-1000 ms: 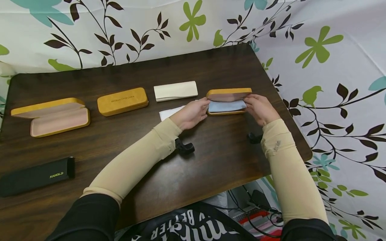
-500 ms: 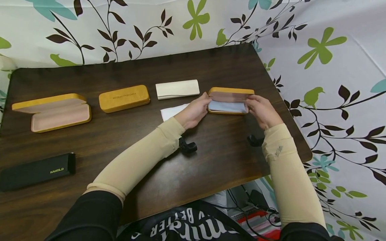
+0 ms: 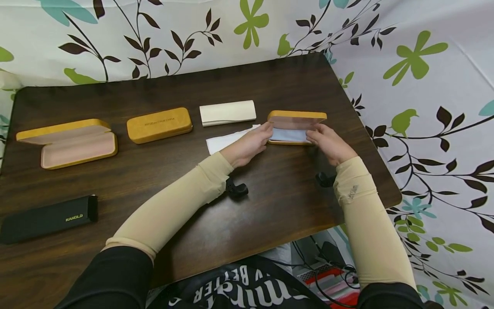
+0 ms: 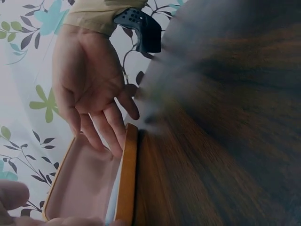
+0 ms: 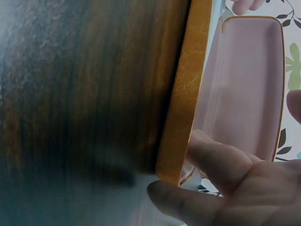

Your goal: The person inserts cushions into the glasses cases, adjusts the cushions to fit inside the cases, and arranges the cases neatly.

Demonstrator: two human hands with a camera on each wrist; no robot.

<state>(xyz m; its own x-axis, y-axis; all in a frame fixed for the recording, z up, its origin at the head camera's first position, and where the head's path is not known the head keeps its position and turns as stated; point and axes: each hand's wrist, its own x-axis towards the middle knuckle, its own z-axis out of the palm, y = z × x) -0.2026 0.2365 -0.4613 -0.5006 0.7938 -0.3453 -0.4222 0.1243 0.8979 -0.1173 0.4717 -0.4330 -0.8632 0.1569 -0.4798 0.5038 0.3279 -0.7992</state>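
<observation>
In the head view, a yellow glasses case (image 3: pixel 297 115) lies open at the right of the table, its pink-lined lid raised. A folded light-blue cloth (image 3: pixel 289 135) lies inside. My left hand (image 3: pixel 247 146) is at the case's left end; fingertips touch its edge in the left wrist view, the thumb standing apart. At the other end, my right hand (image 3: pixel 329 145) has fingertips on the cloth. Its fingers (image 4: pixel 110 125) look nearly straight in the left wrist view, several reaching inside. In the right wrist view, one fingertip (image 5: pixel 164 193) lies outside the front corner.
Left of my left hand lie a white cloth (image 3: pixel 221 142) and a cream folded pouch (image 3: pixel 227 113). Further left are a shut yellow case (image 3: pixel 159 124), an open pink-lined case (image 3: pixel 79 149) and a black KANGLD case (image 3: pixel 50 219). The table's right edge (image 3: pixel 376 161) runs beside my right arm.
My right hand has moved left from the case's right end, bringing its fingertips onto the cloth. The light-blue cloth sits lower inside the case than one second ago. My left hand has hardly moved.
</observation>
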